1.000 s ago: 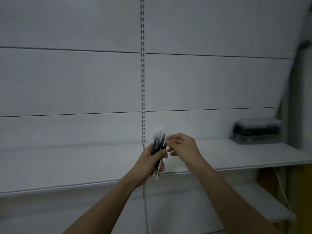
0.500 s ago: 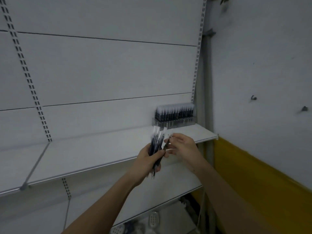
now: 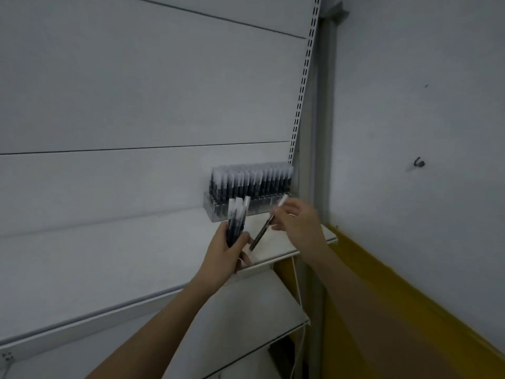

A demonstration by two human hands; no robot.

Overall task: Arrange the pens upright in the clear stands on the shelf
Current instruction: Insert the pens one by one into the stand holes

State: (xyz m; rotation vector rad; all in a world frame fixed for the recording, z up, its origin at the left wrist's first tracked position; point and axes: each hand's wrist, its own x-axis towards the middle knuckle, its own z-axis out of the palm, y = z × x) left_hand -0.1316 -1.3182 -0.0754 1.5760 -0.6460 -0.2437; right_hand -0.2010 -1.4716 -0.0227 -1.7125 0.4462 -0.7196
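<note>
Head view: a bundle of dark-barrelled, white-capped pens [image 3: 235, 224] is gripped upright in the left hand [image 3: 228, 253], fingers curled round the barrels, evidently as a reserve from which pens are drawn singly. One slim dark pen with a white cap [image 3: 267, 224] is pinched near its upper part by the right hand [image 3: 296, 224] and held tilted, cap uppermost, just in front of the clear plastic stand [image 3: 218, 213]. The stand is set at the right end of the white shelf [image 3: 109, 258], against the back panel, with its rear rows filled by upright pens [image 3: 250, 181]; front slots appear vacant.

Against the frame half a second earlier, the single pen is now separated from the bundle, and the stand is seen nearer
</note>
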